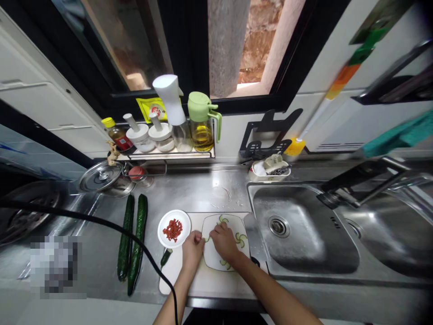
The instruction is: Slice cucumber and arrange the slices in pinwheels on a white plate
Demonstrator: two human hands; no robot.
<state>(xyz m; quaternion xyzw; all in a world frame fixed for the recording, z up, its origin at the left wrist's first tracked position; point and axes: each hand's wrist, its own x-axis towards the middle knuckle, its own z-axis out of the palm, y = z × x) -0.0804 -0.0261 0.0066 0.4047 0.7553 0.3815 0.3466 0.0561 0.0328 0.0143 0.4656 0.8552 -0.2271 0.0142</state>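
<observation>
A white squarish plate [216, 261] lies on a pale cutting board [179, 275]. Thin curved cucumber slices [241, 239] are arranged in clusters near its top, right and lower edges. At the plate's left edge my left hand [193, 246] is closed, fingers pinched together. My right hand [223, 242] reaches over the plate with bunched fingers, its tips at a small cucumber slice [207, 239] between the two hands. What the left fingertips hold is hidden. To the left stands a round white plate [162, 221] with chopped red pieces [172, 230]; a cucumber end piece [165, 257] lies below it.
Two whole cucumbers [137, 246] lie on the steel counter at left, near a lidded pot [104, 178]. A black cable [101, 220] crosses the view. At right is a sink [304, 225] with a faucet [361, 183]. A shelf [169, 155] with bottles and jars runs behind.
</observation>
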